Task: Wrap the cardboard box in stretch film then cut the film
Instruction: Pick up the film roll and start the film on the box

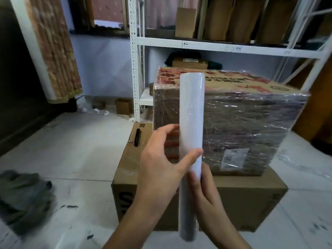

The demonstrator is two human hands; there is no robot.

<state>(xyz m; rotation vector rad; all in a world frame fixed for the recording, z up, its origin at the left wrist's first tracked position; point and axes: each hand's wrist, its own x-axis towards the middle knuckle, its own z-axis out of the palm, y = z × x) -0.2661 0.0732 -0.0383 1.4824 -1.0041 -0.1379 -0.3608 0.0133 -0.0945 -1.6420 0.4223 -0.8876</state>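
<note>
Both hands' grip — left hand (158, 159), right hand (204, 191) — holds film roll (191, 123) upright.

The upright cylindrical roll of stretch film (191, 123) is milky white. The film-wrapped brown cardboard box (233, 126) bears red print on top; the plain cardboard carton (248, 203) beneath is tan.

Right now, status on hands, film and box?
Both hands on the upright white stretch-film roll: left hand gripping mid-roll, right hand lower down. Printed cardboard box already film-covered, sitting on a plain brown carton. Nothing between roll and box.
</note>
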